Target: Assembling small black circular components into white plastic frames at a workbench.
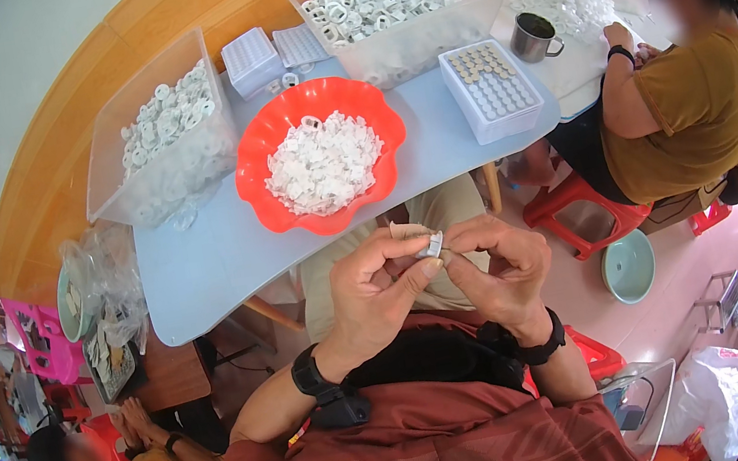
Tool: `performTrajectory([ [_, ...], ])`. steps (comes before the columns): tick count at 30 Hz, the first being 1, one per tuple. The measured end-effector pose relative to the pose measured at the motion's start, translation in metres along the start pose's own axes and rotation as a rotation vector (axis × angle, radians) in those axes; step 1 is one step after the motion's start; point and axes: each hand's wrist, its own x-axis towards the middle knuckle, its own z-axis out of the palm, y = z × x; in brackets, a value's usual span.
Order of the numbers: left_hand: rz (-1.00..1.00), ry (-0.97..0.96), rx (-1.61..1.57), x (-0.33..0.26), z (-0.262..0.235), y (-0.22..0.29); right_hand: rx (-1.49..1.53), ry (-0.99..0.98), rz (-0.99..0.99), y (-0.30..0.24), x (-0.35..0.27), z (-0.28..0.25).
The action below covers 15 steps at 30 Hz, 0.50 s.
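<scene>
One translucent bin (197,166) of white rings (170,117) and one red bowl (253,173) of white bits (325,165), both too full to count, then one left hand (372,280), fingers narrow, pinching one small white part (432,245) before the blue table (202,271), seemingly in a step of fingertip work. Next, one second bin (432,49) farther back, and one right hand (508,268), fingers also narrow on this same part; probably calls for steady pressing or turning. Lastly, one white box (511,123) beside one metal cup (530,39).

The held piece (433,244) looks like smooth plastic; at eleven o'clock, a glossy plastic bowl (249,167); at two, a shiny metal mug (532,38); at six, a matt cloth shirt (400,423).
</scene>
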Motion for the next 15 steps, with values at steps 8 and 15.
performTrajectory([
  [8,-0.065,0.001,-0.002,0.0007,0.0002,0.0029,-0.044,-0.04,-0.06,-0.0007,0.0008,-0.0012],
  [15,-0.085,-0.038,-0.019,0.0023,-0.0003,0.006,-0.026,-0.016,-0.067,-0.0013,-0.0015,-0.0014],
])
